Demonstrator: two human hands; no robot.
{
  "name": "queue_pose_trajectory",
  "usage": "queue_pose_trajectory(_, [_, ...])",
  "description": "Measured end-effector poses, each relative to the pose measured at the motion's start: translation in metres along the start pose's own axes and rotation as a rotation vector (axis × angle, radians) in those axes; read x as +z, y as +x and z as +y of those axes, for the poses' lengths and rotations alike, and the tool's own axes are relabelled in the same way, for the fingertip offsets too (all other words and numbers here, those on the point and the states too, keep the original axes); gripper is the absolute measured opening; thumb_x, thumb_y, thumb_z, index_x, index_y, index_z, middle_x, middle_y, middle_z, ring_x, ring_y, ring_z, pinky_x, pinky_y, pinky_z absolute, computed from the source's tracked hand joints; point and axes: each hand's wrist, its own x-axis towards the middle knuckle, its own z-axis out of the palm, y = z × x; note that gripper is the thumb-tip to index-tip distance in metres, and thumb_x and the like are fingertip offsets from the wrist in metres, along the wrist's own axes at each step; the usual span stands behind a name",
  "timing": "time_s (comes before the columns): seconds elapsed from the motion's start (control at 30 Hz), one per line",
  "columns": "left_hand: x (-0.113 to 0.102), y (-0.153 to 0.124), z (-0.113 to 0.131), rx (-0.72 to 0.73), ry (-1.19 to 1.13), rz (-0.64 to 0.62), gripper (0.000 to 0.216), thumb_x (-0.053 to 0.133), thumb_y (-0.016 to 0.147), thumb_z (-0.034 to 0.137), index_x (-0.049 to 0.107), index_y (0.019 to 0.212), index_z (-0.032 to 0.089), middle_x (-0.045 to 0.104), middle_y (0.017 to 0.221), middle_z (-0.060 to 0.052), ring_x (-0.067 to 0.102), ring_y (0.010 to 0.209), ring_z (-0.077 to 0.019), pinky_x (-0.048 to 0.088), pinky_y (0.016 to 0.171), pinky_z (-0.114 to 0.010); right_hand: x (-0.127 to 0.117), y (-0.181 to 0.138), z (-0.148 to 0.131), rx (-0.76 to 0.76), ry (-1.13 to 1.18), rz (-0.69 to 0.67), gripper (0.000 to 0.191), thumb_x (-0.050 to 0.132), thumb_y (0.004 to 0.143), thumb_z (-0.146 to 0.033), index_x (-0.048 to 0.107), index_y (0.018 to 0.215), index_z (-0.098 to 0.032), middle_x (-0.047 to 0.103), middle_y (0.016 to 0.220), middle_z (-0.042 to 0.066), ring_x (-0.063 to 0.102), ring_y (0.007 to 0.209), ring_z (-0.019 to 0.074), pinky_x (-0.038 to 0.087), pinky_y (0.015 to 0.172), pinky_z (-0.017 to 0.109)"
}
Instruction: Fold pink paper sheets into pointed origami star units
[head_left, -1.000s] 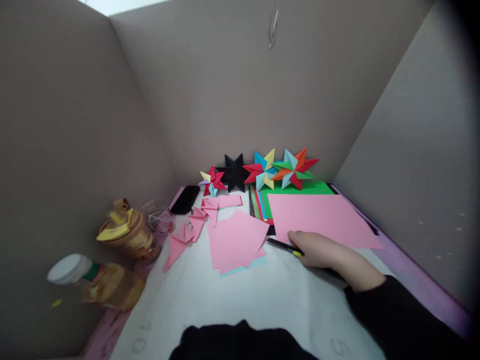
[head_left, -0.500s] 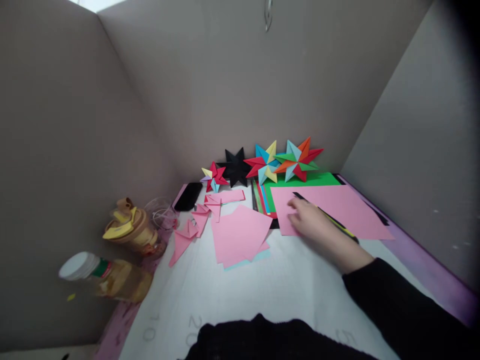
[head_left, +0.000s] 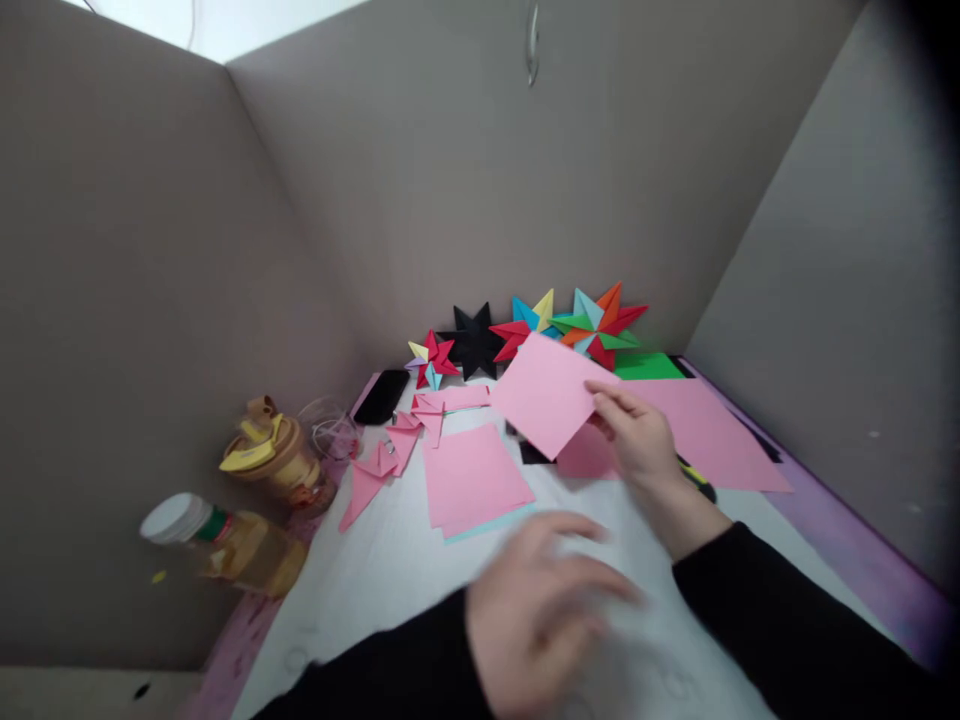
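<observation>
Between the thumb and fingers of my right hand (head_left: 637, 430) a square sheet of pink paper (head_left: 544, 390) is pinched by its right corner, lifted above the table. My left hand (head_left: 544, 600), blurred by motion, hovers over the white table cover near me with its fingers apart and nothing in them. Left of the raised sheet lies a stack of pink paper squares (head_left: 476, 475) with a light blue edge showing under it. Beneath my right wrist a yellow and black cutter (head_left: 697, 478) partly shows on a large pink sheet (head_left: 720, 435).
Folded pink paper pieces (head_left: 367, 485) lie left of the stack. Colourful paper stars (head_left: 600, 320) and a black star (head_left: 475, 342) lean on the back wall. A phone (head_left: 382, 397), a lidded cup (head_left: 277, 455) and a bottle (head_left: 232, 550) stand or lie along the left side.
My right hand has taken a pink square and raised it above the table. My left hand has come into view at the bottom.
</observation>
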Motion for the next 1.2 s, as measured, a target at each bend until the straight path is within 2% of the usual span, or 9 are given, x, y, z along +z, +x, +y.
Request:
queue_pose_trajectory(0.1, [-0.020, 0.006, -0.037, -0.098, 0.335, 0.115, 0.044, 0.057, 0.075, 0.023, 0.053, 0.118, 0.023, 0.039, 0.136, -0.012, 0.042, 0.120, -0.0313, 0.036, 0.098, -0.047, -0.020, 0.026, 0.017, 0.101, 0.148, 0.187, 0.039, 0.068, 0.067, -0.034, 0.063, 0.101, -0.016, 0.063, 0.083, 0.003, 0.058, 0.057, 0.0105, 0.051, 0.054, 0.025])
queue_pose_trajectory(0.23, [-0.030, 0.007, -0.077, -0.258, 0.555, 0.059, 0.070, 0.064, 0.065, 0.025, 0.040, 0.131, 0.019, 0.028, 0.144, -0.015, 0.042, 0.122, -0.0314, 0.040, 0.094, -0.044, -0.027, 0.030, 0.039, 0.182, 0.072, 0.236, 0.047, 0.068, 0.062, -0.029, 0.060, 0.105, -0.014, 0.056, 0.066, -0.002, 0.052, 0.046, 0.0090, 0.042, 0.040, 0.020])
queue_pose_trajectory(0.37, [-0.022, 0.027, -0.067, -0.266, 0.698, 0.034, 0.047, 0.050, 0.078, 0.027, 0.046, 0.125, 0.019, 0.040, 0.138, -0.011, 0.050, 0.113, -0.0269, 0.045, 0.086, -0.039, -0.022, 0.019, 0.043, 0.183, 0.026, 0.123, 0.054, 0.067, 0.066, -0.033, 0.056, 0.115, -0.013, 0.059, 0.065, 0.001, 0.056, 0.050, 0.0125, 0.038, 0.037, 0.019])
queue_pose_trajectory(0.6, [-0.027, 0.081, -0.053, -0.234, 0.839, 0.031, 0.028, 0.042, 0.085, 0.022, 0.061, 0.104, 0.015, 0.061, 0.114, -0.015, 0.051, 0.111, -0.0331, 0.039, 0.085, -0.049, -0.029, 0.018, 0.053, 0.137, 0.015, 0.096, 0.051, 0.067, 0.068, -0.038, 0.058, 0.111, -0.014, 0.058, 0.082, 0.002, 0.060, 0.062, 0.0128, 0.055, 0.068, 0.031])
queue_pose_trajectory(0.7, [-0.021, 0.077, -0.054, -0.114, 0.816, 0.037, 0.027, 0.049, 0.082, 0.020, 0.062, 0.105, 0.020, 0.057, 0.123, -0.011, 0.042, 0.121, -0.0333, 0.028, 0.095, -0.054, -0.030, 0.017, 0.058, 0.151, -0.024, 0.109, 0.050, 0.066, 0.069, -0.039, 0.057, 0.112, -0.014, 0.058, 0.089, 0.004, 0.061, 0.066, 0.0151, 0.056, 0.072, 0.034])
queue_pose_trajectory(0.8, [-0.006, 0.061, -0.053, 0.116, 0.751, -0.143, 0.016, 0.059, 0.075, 0.020, 0.068, 0.085, 0.028, 0.059, 0.121, -0.001, 0.039, 0.124, -0.0300, 0.018, 0.101, -0.056, -0.030, 0.016, 0.061, 0.138, -0.088, 0.075, 0.051, 0.063, 0.071, -0.040, 0.056, 0.114, -0.015, 0.059, 0.096, 0.007, 0.062, 0.070, 0.0168, 0.056, 0.074, 0.035])
queue_pose_trajectory(0.9, [0.001, 0.054, -0.056, 0.139, 0.731, -0.117, 0.020, 0.061, 0.076, 0.024, 0.067, 0.094, 0.029, 0.053, 0.129, -0.003, 0.033, 0.128, -0.0311, 0.017, 0.102, -0.058, -0.028, 0.014, 0.058, 0.126, -0.168, 0.054, 0.051, 0.058, 0.075, -0.040, 0.053, 0.118, -0.013, 0.060, 0.099, 0.009, 0.062, 0.072, 0.0184, 0.054, 0.076, 0.037])
queue_pose_trajectory(1.07, [-0.012, 0.071, -0.064, -0.014, 0.723, 0.015, 0.022, 0.050, 0.082, 0.022, 0.069, 0.095, 0.022, 0.047, 0.135, -0.009, 0.031, 0.129, -0.0345, 0.023, 0.100, -0.058, -0.023, 0.005, 0.042, -0.113, -0.491, -0.029, 0.043, 0.048, 0.081, -0.035, 0.053, 0.118, -0.013, 0.057, 0.101, 0.012, 0.057, 0.086, 0.0220, 0.049, 0.081, 0.039])
queue_pose_trajectory(1.2, [-0.012, 0.068, -0.070, 0.178, 0.366, -0.064, 0.021, 0.057, 0.077, 0.028, 0.070, 0.093, 0.026, 0.046, 0.136, -0.005, 0.027, 0.132, -0.0335, 0.019, 0.104, -0.056, -0.014, -0.017, 0.017, -0.487, -0.633, -0.219, 0.039, 0.047, 0.083, -0.027, 0.052, 0.121, -0.020, 0.055, 0.102, 0.011, 0.051, 0.099, 0.0249, 0.042, 0.089, 0.043])
